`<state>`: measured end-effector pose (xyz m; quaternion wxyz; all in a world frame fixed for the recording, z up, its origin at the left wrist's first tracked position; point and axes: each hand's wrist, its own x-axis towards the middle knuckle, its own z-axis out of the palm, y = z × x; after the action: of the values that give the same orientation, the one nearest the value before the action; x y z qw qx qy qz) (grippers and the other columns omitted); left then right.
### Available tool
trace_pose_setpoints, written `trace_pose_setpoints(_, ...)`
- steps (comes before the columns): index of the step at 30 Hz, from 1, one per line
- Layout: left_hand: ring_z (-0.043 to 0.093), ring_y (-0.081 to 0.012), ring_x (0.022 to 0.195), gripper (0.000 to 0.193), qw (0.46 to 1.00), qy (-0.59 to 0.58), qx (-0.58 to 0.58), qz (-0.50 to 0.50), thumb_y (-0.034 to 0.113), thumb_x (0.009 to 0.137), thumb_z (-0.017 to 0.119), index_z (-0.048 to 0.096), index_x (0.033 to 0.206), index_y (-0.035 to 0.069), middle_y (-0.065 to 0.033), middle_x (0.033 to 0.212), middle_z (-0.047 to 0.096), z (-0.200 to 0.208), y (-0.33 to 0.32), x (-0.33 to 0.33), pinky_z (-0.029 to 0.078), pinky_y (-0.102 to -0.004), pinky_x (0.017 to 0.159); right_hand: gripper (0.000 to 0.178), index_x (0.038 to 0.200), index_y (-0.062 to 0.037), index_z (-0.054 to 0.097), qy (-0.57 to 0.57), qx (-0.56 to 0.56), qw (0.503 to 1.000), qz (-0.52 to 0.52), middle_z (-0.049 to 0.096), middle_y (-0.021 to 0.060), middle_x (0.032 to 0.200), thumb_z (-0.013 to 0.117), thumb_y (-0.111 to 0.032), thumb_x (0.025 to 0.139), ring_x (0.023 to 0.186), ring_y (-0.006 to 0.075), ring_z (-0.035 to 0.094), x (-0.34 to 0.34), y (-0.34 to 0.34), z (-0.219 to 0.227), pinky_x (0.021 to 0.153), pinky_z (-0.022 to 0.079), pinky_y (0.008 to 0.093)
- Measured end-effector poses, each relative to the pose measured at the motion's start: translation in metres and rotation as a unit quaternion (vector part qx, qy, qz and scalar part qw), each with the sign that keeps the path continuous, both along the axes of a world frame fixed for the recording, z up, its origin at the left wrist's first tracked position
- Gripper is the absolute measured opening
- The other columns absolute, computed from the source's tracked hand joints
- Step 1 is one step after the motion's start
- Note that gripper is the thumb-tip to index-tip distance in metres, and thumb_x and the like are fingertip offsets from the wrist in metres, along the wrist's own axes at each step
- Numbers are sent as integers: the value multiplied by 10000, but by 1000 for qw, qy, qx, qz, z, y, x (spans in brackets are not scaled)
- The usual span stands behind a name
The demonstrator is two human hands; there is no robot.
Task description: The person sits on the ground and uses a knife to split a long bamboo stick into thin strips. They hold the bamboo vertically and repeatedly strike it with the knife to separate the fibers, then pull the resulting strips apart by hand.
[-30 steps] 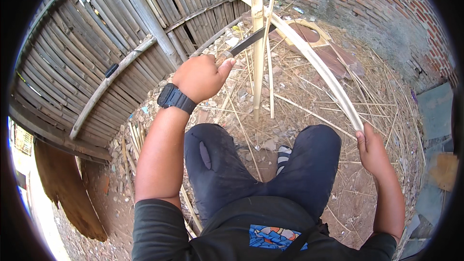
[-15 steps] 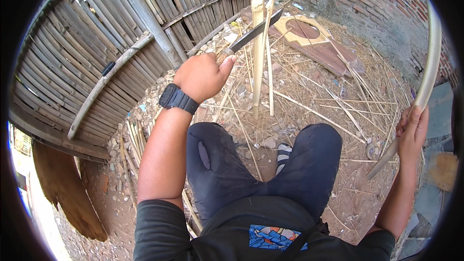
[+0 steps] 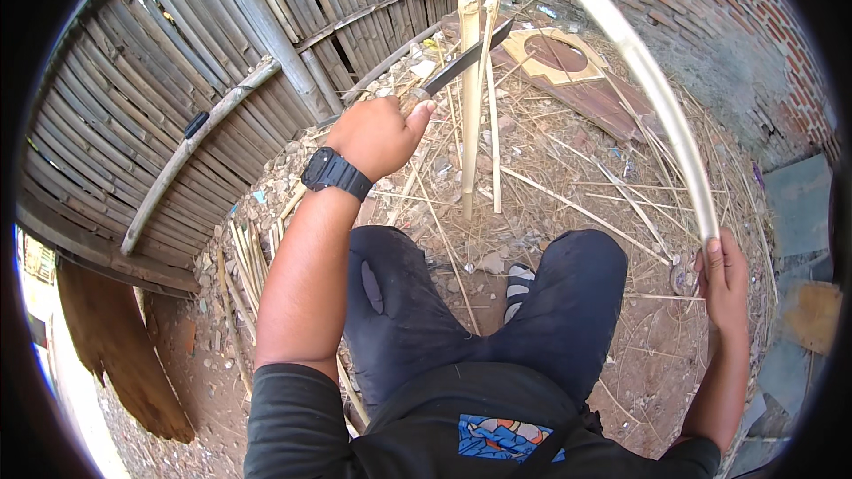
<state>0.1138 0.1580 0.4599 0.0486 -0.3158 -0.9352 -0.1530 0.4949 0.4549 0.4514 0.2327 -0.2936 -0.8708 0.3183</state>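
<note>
My left hand (image 3: pixel 377 137), with a black watch on the wrist, is closed round the wooden handle of a machete (image 3: pixel 461 64). Its dark blade slants up to the right and is set in a split bamboo piece (image 3: pixel 469 115). That pale piece stands nearly upright ahead of my knees; a narrower strip (image 3: pixel 493 133) parts from it on the right side of the blade. On the right, my right hand (image 3: pixel 725 279) grips a long, smooth, pale stick (image 3: pixel 670 115) near its lower end. The stick rises and leans left past the picture's upper edge.
Thin bamboo strips (image 3: pixel 577 213) litter the dirt and rubble. A brown board with a round hole (image 3: pixel 555 55) lies ahead, before a brick wall (image 3: pixel 692 9). A bamboo fence (image 3: pixel 222 106) stands at the left. Grey sheets (image 3: pixel 799 204) lie at the far right.
My right hand has come down and slightly left, and the stick has swung from the right edge toward the middle. My left hand and the machete have barely shifted.
</note>
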Motion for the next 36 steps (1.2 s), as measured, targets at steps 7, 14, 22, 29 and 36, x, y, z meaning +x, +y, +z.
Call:
trace_pose_setpoints(7, 677, -442, 839, 683, 1000, 2, 6, 0, 564, 995, 452, 689, 898, -69, -287, 841, 691, -4, 3, -4, 541, -507, 791, 330, 1027, -54, 523, 122, 129, 982, -62, 474, -31, 708, 401, -349, 1107, 552, 29, 414, 10, 22, 5, 477, 318, 204)
trace_pose_setpoints(14, 666, -451, 824, 694, 1000, 3, 22, 0, 593, 969, 494, 683, 867, -67, -287, 818, 677, -16, 4, -18, 523, -511, 773, 273, 1036, -19, 504, -226, 155, 961, 36, 510, 106, 660, 444, -281, 1087, 586, 187, 508, 37, 2, -35, 545, 390, 375)
trace_pose_setpoints(22, 664, -447, 803, 695, 1000, 4, 26, -2, 585, 971, 493, 681, 840, -71, -282, 809, 676, -18, 13, -18, 517, -520, 751, 319, 1082, -54, 555, 120, -24, 985, -121, 413, -64, 692, 439, -351, 1098, 544, 24, 343, 44, 2, 1, 484, 286, 198)
trace_pose_setpoints(29, 669, -456, 810, 684, 1000, 8, 11, -5, 552, 999, 440, 696, 851, -65, -297, 815, 682, -17, 16, -14, 534, -529, 778, 280, 1178, -42, 487, 240, 59, 967, -59, 425, -48, 712, 398, -300, 1111, 520, 17, 366, 39, 22, -14, 436, 268, 176)
trace_pose_setpoints(36, 668, -447, 809, 693, 1000, 2, -3, -7, 573, 984, 467, 685, 838, -69, -291, 813, 678, -21, 15, -19, 523, -518, 773, 255, 1042, -6, 505, -236, 118, 964, 40, 498, 108, 654, 435, -247, 1089, 579, 196, 507, 47, -1, -24, 550, 393, 402)
